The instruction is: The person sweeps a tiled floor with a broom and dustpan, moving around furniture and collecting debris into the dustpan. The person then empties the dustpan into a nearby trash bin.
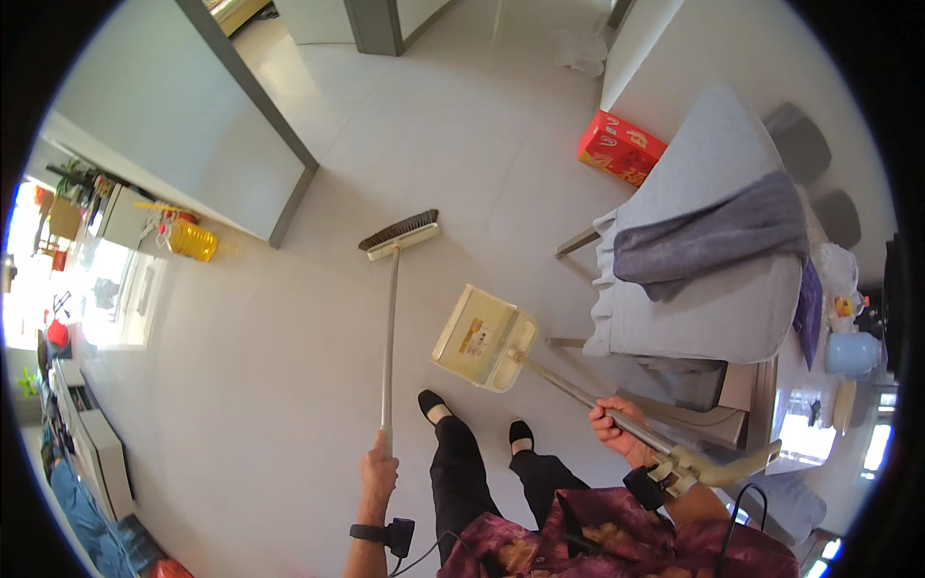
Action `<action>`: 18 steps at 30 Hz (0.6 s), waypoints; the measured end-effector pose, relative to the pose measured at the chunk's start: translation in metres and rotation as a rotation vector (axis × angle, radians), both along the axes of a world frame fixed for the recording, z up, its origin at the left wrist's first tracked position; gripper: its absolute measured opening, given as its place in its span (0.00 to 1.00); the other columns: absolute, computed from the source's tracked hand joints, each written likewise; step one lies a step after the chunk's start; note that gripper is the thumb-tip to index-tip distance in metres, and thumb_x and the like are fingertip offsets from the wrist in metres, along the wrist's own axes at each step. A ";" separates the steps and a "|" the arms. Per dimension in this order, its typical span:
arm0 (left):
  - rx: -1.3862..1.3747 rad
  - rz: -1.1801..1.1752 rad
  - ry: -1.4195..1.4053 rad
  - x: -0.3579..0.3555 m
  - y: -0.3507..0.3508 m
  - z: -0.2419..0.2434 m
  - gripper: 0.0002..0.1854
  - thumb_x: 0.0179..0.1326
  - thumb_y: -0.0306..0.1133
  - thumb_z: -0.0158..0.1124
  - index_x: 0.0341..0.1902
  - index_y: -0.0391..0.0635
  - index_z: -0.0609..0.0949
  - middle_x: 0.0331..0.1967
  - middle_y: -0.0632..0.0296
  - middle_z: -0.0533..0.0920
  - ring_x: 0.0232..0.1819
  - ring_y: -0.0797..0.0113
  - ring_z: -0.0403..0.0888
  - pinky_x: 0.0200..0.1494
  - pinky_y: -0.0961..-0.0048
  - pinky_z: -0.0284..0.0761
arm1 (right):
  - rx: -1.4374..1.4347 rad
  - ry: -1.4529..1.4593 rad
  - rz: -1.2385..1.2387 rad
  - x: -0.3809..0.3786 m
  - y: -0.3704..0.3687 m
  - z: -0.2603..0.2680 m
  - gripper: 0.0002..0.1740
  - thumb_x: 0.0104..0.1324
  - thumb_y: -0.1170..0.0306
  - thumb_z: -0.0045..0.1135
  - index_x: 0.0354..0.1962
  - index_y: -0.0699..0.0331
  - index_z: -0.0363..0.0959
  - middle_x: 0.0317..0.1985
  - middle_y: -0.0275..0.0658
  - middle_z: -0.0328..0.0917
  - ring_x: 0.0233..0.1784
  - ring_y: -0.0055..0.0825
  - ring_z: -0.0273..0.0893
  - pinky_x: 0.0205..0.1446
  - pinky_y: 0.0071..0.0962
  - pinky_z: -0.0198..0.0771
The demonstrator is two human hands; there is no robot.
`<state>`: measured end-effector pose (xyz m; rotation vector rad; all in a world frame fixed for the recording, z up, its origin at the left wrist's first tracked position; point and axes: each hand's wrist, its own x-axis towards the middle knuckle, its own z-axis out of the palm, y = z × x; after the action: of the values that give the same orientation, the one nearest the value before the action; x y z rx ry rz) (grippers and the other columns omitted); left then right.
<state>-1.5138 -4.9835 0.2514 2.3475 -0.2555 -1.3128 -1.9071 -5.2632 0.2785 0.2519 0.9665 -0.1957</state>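
My left hand (379, 466) is closed around the handle of a broom (391, 332). The broom's head (399, 235), with dark bristles on a cream base, is at the floor ahead of me, bristles facing away. In my right hand (620, 431) is the metal pole of a long-handled dustpan (484, 338). The pan is cream plastic with a printed label and is held tilted in front of my feet, to the right of the broom. Its pale curved grip (730, 468) extends past my right wrist. Whether the pan touches the floor, I cannot tell.
A chair with a grey cover (694, 318) stands at right, a grey cloth (715, 231) draped over it. Beyond it are a red box (621, 148) and a plastic bag (582, 52). An oil bottle (189, 240) stands at left by a wall end (293, 206). Pale tiles (253, 376) cover the floor.
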 end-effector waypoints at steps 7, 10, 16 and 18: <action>-0.009 -0.114 0.000 0.071 -0.059 -0.020 0.41 0.51 0.21 0.54 0.74 0.54 0.67 0.21 0.64 0.72 0.17 0.73 0.72 0.14 0.72 0.69 | -0.018 0.098 -0.041 0.053 -0.046 -0.005 0.11 0.69 0.66 0.53 0.30 0.62 0.68 0.29 0.33 0.72 0.22 0.17 0.69 0.18 0.15 0.60; 0.013 -0.119 0.010 0.089 -0.091 -0.014 0.40 0.50 0.22 0.53 0.74 0.53 0.68 0.21 0.64 0.73 0.17 0.72 0.72 0.14 0.72 0.68 | -0.031 0.119 -0.033 0.060 -0.066 -0.006 0.11 0.69 0.66 0.52 0.30 0.61 0.66 0.29 0.32 0.70 0.22 0.17 0.67 0.18 0.15 0.59; 0.077 -0.067 0.035 0.076 -0.184 0.031 0.40 0.50 0.23 0.53 0.73 0.50 0.68 0.22 0.63 0.74 0.17 0.72 0.72 0.14 0.73 0.68 | -0.009 0.065 -0.067 0.058 -0.151 0.006 0.10 0.69 0.66 0.52 0.32 0.64 0.72 0.28 0.35 0.76 0.24 0.18 0.72 0.19 0.16 0.63; 0.095 -0.061 0.063 0.078 -0.222 0.054 0.40 0.51 0.23 0.53 0.73 0.48 0.68 0.22 0.63 0.74 0.17 0.72 0.73 0.14 0.73 0.68 | 0.011 0.079 -0.071 0.066 -0.185 0.019 0.10 0.69 0.66 0.52 0.32 0.64 0.71 0.29 0.35 0.76 0.24 0.19 0.72 0.19 0.16 0.63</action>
<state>-1.4360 -5.2057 0.3054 2.3883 -0.2517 -1.4550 -1.8411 -5.4486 0.2980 0.2902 1.0379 -0.2673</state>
